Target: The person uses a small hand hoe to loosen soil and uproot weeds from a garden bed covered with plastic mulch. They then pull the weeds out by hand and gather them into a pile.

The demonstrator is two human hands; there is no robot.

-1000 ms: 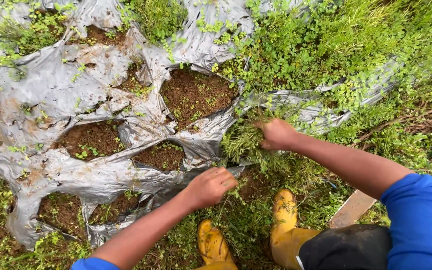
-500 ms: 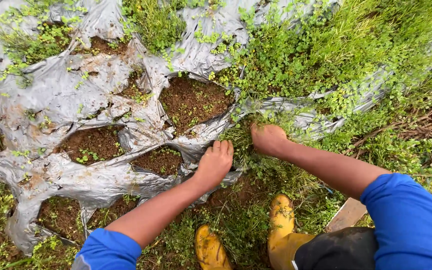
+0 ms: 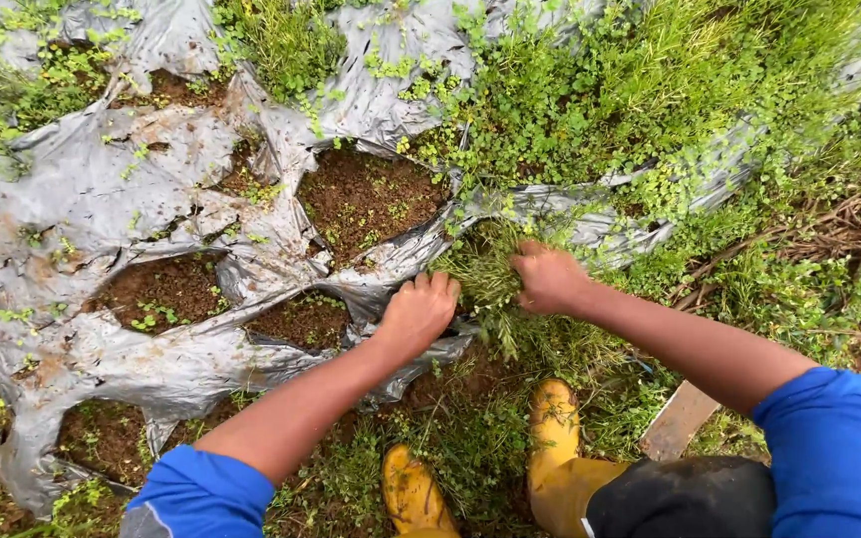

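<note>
My left hand [image 3: 418, 311] presses down on the edge of a torn silver plastic sheet [image 3: 102, 199] spread over soil, fingers curled on the crumpled plastic. My right hand [image 3: 547, 276] is closed around a tuft of grassy weeds [image 3: 485, 274] growing just right of the sheet's edge. The two hands sit close together, with the tuft between them. Both arms wear blue sleeves.
Several holes in the sheet expose brown soil [image 3: 366, 199] with small seedlings. Dense green weeds [image 3: 630, 90] cover the ground at top right. My yellow boots [image 3: 550, 423] stand in weeds below the hands. A pale wooden board [image 3: 680, 418] lies by my right leg.
My left hand moved up from the weeds near my boots onto the sheet's edge. My right hand kept its grip on the weeds and shifted slightly.
</note>
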